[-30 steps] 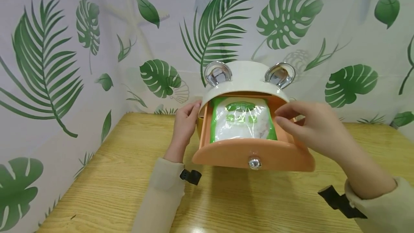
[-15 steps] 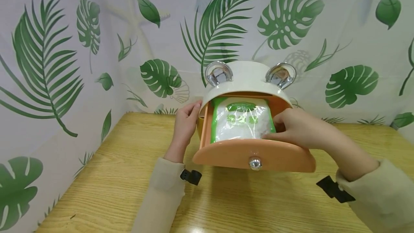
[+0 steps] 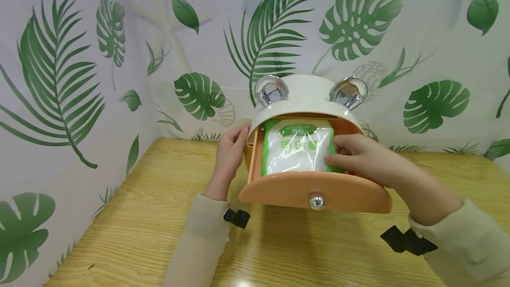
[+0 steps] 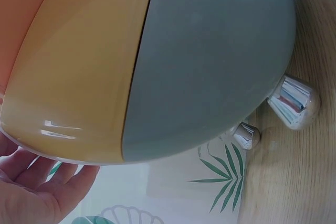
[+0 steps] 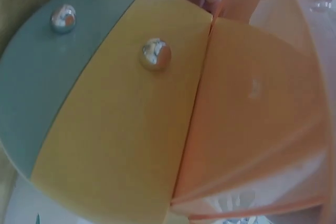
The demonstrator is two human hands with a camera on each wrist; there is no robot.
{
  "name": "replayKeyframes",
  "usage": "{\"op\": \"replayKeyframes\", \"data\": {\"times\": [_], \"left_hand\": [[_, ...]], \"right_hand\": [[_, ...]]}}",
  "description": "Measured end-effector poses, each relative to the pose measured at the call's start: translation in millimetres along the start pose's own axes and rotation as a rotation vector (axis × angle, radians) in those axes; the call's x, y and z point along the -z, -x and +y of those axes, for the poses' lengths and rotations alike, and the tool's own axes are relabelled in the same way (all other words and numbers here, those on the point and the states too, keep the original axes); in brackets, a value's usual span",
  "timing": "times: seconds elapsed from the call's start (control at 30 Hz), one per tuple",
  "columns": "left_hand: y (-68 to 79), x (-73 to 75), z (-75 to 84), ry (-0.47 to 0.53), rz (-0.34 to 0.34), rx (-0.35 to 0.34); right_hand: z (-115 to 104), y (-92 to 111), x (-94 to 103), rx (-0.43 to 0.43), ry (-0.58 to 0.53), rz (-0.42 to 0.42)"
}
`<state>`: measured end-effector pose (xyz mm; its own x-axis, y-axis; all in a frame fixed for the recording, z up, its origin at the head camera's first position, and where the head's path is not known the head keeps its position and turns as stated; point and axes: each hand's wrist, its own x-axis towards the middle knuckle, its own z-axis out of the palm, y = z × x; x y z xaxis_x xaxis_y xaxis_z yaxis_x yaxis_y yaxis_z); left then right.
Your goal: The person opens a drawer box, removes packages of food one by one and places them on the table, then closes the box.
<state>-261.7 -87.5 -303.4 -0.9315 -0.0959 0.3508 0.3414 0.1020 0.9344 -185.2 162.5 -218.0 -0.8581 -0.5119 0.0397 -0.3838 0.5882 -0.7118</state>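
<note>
A white plastic bag of sugar (image 3: 296, 149) with green edges and green lettering lies in the pulled-out orange drawer (image 3: 314, 191). My right hand (image 3: 364, 156) reaches in over the drawer's right side and pinches the bag's right edge, thumb on its front; the other fingertips are hidden. My left hand (image 3: 232, 147) grips the left side of the rounded drawer cabinet (image 3: 308, 96). In the left wrist view, the left hand's fingers (image 4: 73, 184) lie against the cabinet's edge beside the yellow drawer (image 4: 79, 77).
Two shiny silver ear shapes (image 3: 271, 91) top the cabinet. Below the orange drawer are the yellow one and a grey-green drawer (image 5: 68, 72) with round silver knobs. Silver feet (image 4: 294, 102) stand on the wooden table (image 3: 159, 216). A leaf-patterned cloth (image 3: 191, 21) hangs behind.
My right hand has moved left and into the drawer, from hovering beside the bag to pinching its right edge. The bag's right side has shifted slightly. My left hand stays at the cabinet.
</note>
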Motion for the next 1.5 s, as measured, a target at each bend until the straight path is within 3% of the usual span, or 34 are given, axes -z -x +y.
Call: {"op": "replayKeyframes", "data": {"times": [0.3, 0.53, 0.73, 0.83, 1.03, 1.23, 1.5], "left_hand": [[-0.2, -1.4, -0.4, 0.000, -0.005, -0.008], [-0.8, -2.2, -1.3, 0.008, 0.006, -0.031], [-1.4, -2.7, -2.2, 0.022, 0.009, -0.030], [-1.4, -3.1, -1.8, 0.025, 0.007, -0.027], [-1.3, -3.3, -2.8, 0.012, 0.006, -0.024], [-0.7, -3.5, -3.1, 0.010, 0.008, -0.018], [-1.0, -3.1, -3.1, 0.005, 0.011, -0.025]], "right_hand": [[-2, 1, -2.8, -0.051, -0.246, 0.067], [-2, -2, -3.1, -0.082, -0.341, 0.154], [4, -5, -1.2, -0.057, -0.659, 0.166], [9, -6, -2.0, -0.014, -0.778, 0.158], [14, -5, -4.4, 0.073, -0.859, 0.138], [16, -2, -6.3, 0.262, -0.984, 0.079], [17, 2, -4.1, 0.378, -0.982, 0.115]]}}
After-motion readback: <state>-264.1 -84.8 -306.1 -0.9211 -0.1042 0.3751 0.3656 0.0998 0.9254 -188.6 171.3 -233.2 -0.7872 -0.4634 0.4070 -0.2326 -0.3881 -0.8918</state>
